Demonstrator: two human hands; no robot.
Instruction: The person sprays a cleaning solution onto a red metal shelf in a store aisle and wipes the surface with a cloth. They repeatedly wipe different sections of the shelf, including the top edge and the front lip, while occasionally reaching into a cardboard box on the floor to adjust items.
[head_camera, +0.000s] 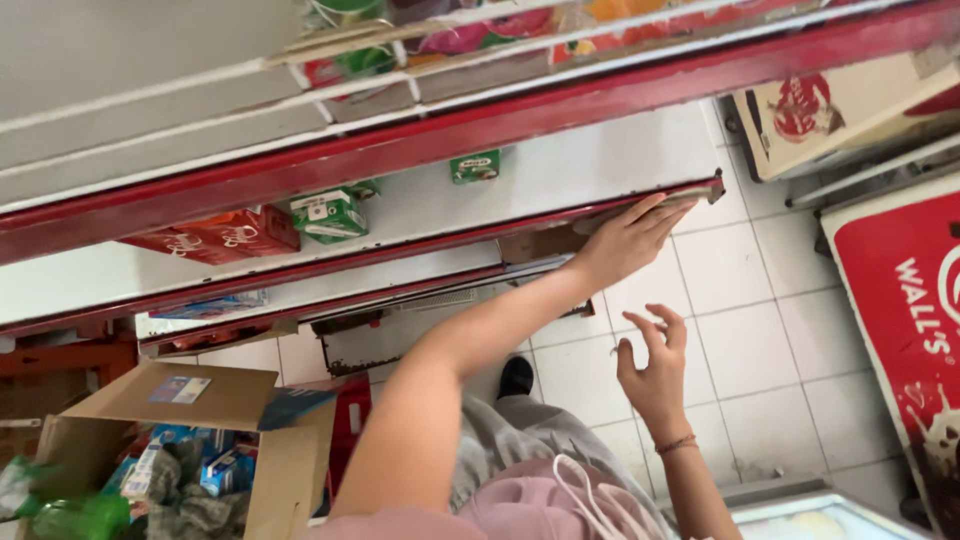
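Red-edged flat shelf (560, 170) under left hand (625, 240)

The cardboard box (240, 440) is cut off below; the top-shelf packets (470, 35) are blurred.

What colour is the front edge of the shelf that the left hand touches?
Red, seen in the head view: the shelf edge under the left hand is a dark red strip.

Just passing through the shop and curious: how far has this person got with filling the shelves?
Done: a few green drink cartons and a red box already sit on the white shelf. In hand: nothing; the left hand rests on the shelf's red edge, and the right hand hangs open and empty. Left: the open cardboard box on the floor holds more packs.
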